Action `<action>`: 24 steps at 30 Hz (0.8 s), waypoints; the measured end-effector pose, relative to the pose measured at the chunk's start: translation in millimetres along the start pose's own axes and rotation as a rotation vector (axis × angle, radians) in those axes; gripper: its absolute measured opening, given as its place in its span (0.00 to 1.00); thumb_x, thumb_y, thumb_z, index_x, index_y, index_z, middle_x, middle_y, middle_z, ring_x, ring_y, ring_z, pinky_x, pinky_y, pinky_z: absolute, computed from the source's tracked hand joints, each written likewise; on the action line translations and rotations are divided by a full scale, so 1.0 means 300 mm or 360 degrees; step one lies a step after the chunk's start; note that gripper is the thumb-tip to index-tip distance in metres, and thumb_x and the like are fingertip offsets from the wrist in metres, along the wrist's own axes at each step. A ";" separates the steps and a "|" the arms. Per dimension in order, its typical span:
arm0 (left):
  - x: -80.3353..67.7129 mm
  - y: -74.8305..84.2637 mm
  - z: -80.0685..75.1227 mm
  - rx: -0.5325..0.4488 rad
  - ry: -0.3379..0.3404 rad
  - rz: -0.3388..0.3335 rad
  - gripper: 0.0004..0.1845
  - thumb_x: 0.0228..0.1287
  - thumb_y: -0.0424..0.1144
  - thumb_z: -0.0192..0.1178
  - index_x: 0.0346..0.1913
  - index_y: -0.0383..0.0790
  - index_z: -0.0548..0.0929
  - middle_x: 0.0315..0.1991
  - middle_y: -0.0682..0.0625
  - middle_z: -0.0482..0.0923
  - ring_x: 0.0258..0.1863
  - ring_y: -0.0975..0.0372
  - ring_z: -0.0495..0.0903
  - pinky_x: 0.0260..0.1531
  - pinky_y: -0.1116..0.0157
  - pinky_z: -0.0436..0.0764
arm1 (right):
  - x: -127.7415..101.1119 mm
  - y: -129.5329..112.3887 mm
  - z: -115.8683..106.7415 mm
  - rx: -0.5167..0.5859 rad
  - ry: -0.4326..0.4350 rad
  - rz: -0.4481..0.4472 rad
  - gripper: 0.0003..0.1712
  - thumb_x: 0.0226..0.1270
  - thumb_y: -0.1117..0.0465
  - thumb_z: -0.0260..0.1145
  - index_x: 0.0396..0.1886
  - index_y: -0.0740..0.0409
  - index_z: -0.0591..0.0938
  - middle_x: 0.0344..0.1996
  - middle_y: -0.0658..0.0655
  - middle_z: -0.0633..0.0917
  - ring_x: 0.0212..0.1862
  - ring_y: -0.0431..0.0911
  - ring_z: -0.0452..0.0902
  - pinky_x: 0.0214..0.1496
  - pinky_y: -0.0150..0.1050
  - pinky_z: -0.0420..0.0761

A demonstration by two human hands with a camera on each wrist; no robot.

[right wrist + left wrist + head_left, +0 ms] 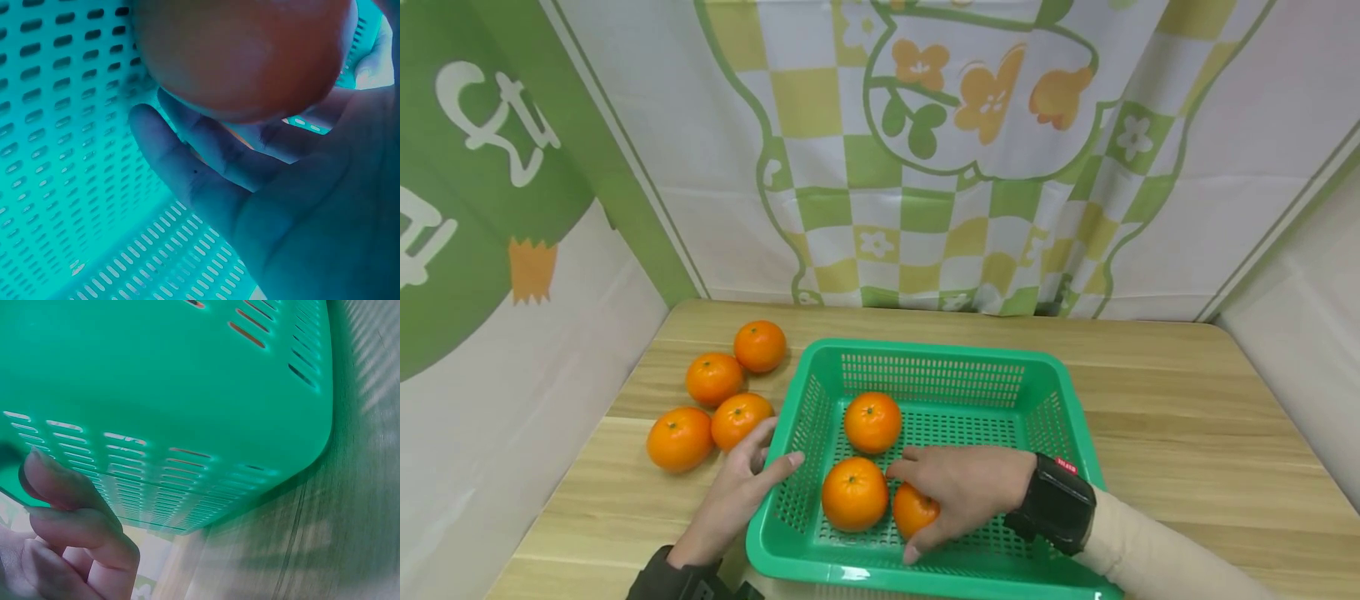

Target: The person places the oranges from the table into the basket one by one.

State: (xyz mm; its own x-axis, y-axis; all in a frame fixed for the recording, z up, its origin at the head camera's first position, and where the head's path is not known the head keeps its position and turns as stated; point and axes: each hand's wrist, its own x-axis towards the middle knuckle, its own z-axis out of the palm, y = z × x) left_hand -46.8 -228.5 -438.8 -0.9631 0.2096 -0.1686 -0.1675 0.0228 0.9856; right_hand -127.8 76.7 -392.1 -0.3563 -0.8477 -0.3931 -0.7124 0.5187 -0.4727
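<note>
Here's the right hand down inside the green basket, its fingers curved round one orange, spread only about as far as the fruit's girth. And that's the worry: the skin looks glossy and round, and the right wrist view shows the fingers cupping it along one side, so a lopsided grip could let it roll out. Whether it bears on the basket's floor, I can't tell.

Two more oranges sit close by in the basket, one just beside the fingers, another farther back; a careless sideways sweep would likely knock them together and bruise them.

Over to the left hand, pinching the basket's left side, thumb over the rim, the others outside, bent in close. If that hold loosens, the basket could skid on the smooth-looking counter.

And look left! Four oranges lie bunched on the bare wood: the nearest right by the left hand, then three more. A bump from those knuckles, or from the basket sliding left, might set the bunch rolling, with nothing visible to fence them in on the near side.
</note>
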 end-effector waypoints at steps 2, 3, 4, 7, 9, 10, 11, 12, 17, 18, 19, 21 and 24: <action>0.000 -0.001 -0.001 -0.0004 -0.0004 0.0006 0.36 0.82 0.39 0.53 0.82 0.33 0.49 0.56 0.28 0.84 0.42 0.51 0.93 0.40 0.48 0.93 | -0.002 0.003 -0.005 0.0015 0.0007 -0.0003 0.49 0.62 0.29 0.73 0.74 0.51 0.73 0.61 0.49 0.80 0.43 0.32 0.74 0.46 0.26 0.80; 0.000 -0.002 -0.001 -0.0006 -0.0006 0.0010 0.36 0.82 0.39 0.53 0.82 0.33 0.49 0.56 0.28 0.84 0.42 0.51 0.93 0.40 0.48 0.93 | -0.004 0.004 -0.007 0.0017 0.0015 -0.0004 0.49 0.62 0.29 0.72 0.75 0.51 0.72 0.62 0.50 0.80 0.44 0.33 0.75 0.47 0.27 0.81; 0.001 -0.003 -0.001 -0.0007 -0.0008 0.0013 0.36 0.82 0.39 0.53 0.82 0.33 0.49 0.56 0.28 0.84 0.42 0.51 0.93 0.40 0.48 0.93 | -0.005 0.005 -0.010 0.0018 0.0023 -0.0004 0.50 0.62 0.29 0.72 0.75 0.52 0.72 0.64 0.51 0.79 0.45 0.33 0.75 0.49 0.27 0.81; 0.002 -0.006 -0.002 -0.0009 -0.0009 0.0018 0.36 0.82 0.39 0.53 0.82 0.33 0.50 0.56 0.28 0.84 0.42 0.51 0.93 0.40 0.48 0.93 | -0.012 0.005 -0.017 0.0024 0.0063 0.0001 0.51 0.62 0.28 0.72 0.76 0.52 0.71 0.65 0.51 0.79 0.48 0.33 0.75 0.53 0.28 0.82; 0.003 -0.006 -0.003 -0.0008 -0.0005 0.0016 0.36 0.82 0.39 0.53 0.82 0.34 0.50 0.56 0.28 0.84 0.42 0.51 0.93 0.40 0.48 0.93 | -0.017 0.004 -0.021 0.0026 0.0099 0.0001 0.51 0.62 0.28 0.72 0.76 0.52 0.71 0.65 0.51 0.79 0.49 0.33 0.75 0.56 0.28 0.82; 0.003 -0.006 -0.003 -0.0008 -0.0004 0.0015 0.36 0.82 0.39 0.53 0.82 0.34 0.50 0.57 0.28 0.84 0.43 0.51 0.93 0.40 0.48 0.93 | -0.020 0.003 -0.024 0.0029 0.0119 0.0000 0.52 0.61 0.27 0.72 0.76 0.51 0.71 0.65 0.51 0.79 0.49 0.33 0.75 0.56 0.29 0.82; 0.003 -0.005 -0.004 -0.0009 -0.0004 0.0013 0.36 0.82 0.39 0.53 0.82 0.34 0.50 0.57 0.28 0.84 0.43 0.51 0.93 0.41 0.48 0.93 | -0.024 0.003 -0.026 0.0028 0.0139 0.0002 0.52 0.61 0.27 0.72 0.76 0.51 0.71 0.65 0.51 0.79 0.50 0.33 0.75 0.57 0.29 0.82; 0.003 -0.005 -0.004 -0.0007 -0.0004 0.0014 0.36 0.82 0.39 0.53 0.82 0.34 0.50 0.57 0.28 0.84 0.43 0.51 0.93 0.41 0.48 0.93 | -0.028 0.002 -0.030 0.0039 0.0155 0.0003 0.52 0.61 0.27 0.72 0.77 0.50 0.71 0.65 0.51 0.79 0.51 0.33 0.75 0.58 0.30 0.82; 0.004 -0.001 -0.001 -0.0004 -0.0005 0.0011 0.36 0.82 0.40 0.54 0.82 0.34 0.50 0.57 0.27 0.84 0.43 0.50 0.93 0.41 0.47 0.93 | -0.060 -0.005 -0.055 0.0011 0.0216 0.0038 0.52 0.62 0.27 0.70 0.78 0.48 0.69 0.65 0.51 0.78 0.54 0.37 0.75 0.58 0.33 0.83; 0.004 -0.001 0.000 -0.0004 -0.0005 0.0013 0.36 0.82 0.40 0.54 0.82 0.34 0.50 0.57 0.26 0.83 0.43 0.50 0.93 0.41 0.47 0.93 | -0.068 -0.007 -0.060 -0.0003 0.0231 0.0041 0.51 0.62 0.27 0.70 0.77 0.49 0.70 0.64 0.51 0.79 0.54 0.37 0.75 0.57 0.33 0.82; 0.003 -0.001 0.000 -0.0005 -0.0004 0.0012 0.36 0.82 0.40 0.54 0.82 0.34 0.50 0.57 0.26 0.83 0.43 0.50 0.93 0.41 0.48 0.93 | -0.076 -0.010 -0.066 -0.0030 0.0245 0.0048 0.51 0.63 0.26 0.69 0.76 0.49 0.70 0.63 0.51 0.79 0.53 0.38 0.75 0.57 0.33 0.82; 0.002 -0.002 0.000 -0.0008 -0.0007 0.0017 0.36 0.82 0.39 0.54 0.82 0.34 0.50 0.57 0.26 0.83 0.43 0.50 0.93 0.41 0.48 0.93 | -0.094 -0.017 -0.075 -0.0050 0.0278 0.0065 0.50 0.64 0.27 0.69 0.76 0.50 0.70 0.65 0.52 0.78 0.55 0.39 0.75 0.58 0.34 0.83; 0.000 -0.004 0.000 -0.0012 -0.0009 0.0031 0.36 0.82 0.39 0.54 0.82 0.33 0.50 0.57 0.27 0.83 0.43 0.51 0.93 0.41 0.48 0.93 | -0.117 -0.022 -0.090 -0.0036 0.0307 0.0098 0.50 0.65 0.28 0.68 0.78 0.50 0.69 0.69 0.53 0.77 0.61 0.42 0.77 0.62 0.38 0.84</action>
State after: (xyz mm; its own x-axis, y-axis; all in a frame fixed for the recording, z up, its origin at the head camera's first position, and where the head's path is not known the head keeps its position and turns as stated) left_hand -46.7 -228.6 -440.0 -0.9650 0.2156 -0.1495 -0.1506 0.0115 0.9885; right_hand -126.8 100.0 -353.9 -0.5074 -0.8211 -0.2613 -0.6983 0.5695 -0.4336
